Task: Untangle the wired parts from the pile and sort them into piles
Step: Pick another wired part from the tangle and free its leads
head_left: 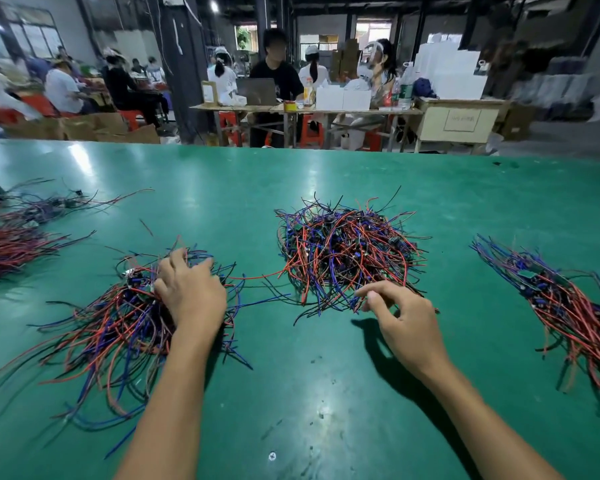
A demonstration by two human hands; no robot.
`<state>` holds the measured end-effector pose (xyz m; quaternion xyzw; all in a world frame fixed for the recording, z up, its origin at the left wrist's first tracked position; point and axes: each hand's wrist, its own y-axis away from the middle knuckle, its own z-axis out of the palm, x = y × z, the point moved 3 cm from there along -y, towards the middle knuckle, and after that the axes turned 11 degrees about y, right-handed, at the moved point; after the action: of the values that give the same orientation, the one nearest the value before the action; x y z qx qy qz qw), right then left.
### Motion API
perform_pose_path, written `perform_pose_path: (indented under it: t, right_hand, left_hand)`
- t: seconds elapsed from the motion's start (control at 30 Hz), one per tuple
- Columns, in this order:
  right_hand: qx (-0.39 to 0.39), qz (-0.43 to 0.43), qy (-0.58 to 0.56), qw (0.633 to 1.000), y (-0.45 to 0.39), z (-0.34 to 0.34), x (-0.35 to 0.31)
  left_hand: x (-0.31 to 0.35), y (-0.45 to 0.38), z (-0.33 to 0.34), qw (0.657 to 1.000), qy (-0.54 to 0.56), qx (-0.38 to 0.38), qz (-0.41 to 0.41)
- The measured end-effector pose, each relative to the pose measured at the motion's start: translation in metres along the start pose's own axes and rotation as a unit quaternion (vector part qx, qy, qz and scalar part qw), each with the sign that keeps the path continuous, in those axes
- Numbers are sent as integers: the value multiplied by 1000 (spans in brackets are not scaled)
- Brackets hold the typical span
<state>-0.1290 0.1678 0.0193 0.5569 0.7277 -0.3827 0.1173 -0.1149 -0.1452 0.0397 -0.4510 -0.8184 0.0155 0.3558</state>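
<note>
- my bare forearms reach forward over the green bench [309, 393], one on each side.
- my left hand [189, 294] lies palm down on the near left pile [118, 327] of red, blue and black wired parts, fingers spread loosely and pressing on the wires; i cannot tell whether any wire is caught under them.
- my right hand [400, 315] hovers at the near edge of the tangled middle pile [347, 254], thumb and forefinger drawn close together at the wire ends; whether they pinch a wire i cannot tell.
- a single red wire runs along the bench between the near left pile and the middle pile.
- the right pile [565, 306] lies well apart at my right, its wires mostly aligned in one slanting direction.
- at the far left edge sit two more bundles [11, 244], blurred, reddish and purplish.
- beyond the bench, people sit at a long table [305, 110] with white boxes [343, 98] and a laptop [257, 91]; red stools [229, 123] stand under it.
</note>
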Motion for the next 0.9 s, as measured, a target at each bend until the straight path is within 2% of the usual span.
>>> perform_pose_path:
  t: [0.1, 0.23, 0.37, 0.53, 0.7, 0.9]
  right_hand:
    - [-35, -21, 30, 999, 4, 5, -1]
    - [-32, -7, 9, 999, 4, 1, 4]
    - [-21, 7, -8, 1000, 4, 0, 5]
    - [-21, 5, -10, 1000, 4, -1, 5]
    - [-36, 8, -10, 999, 4, 1, 5]
    - [-44, 11, -10, 999, 5, 1, 5]
  left_hand:
    - [17, -1, 9, 992, -12, -63, 108]
    - [21, 5, 15, 993, -11, -67, 95]
    - [27, 7, 5, 982, 130, 26, 134]
    - [19, 1, -14, 948, 285, 125, 68]
    - [8, -5, -36, 897, 363, 250, 23]
    - [-3, -11, -53, 810, 470, 352, 4]
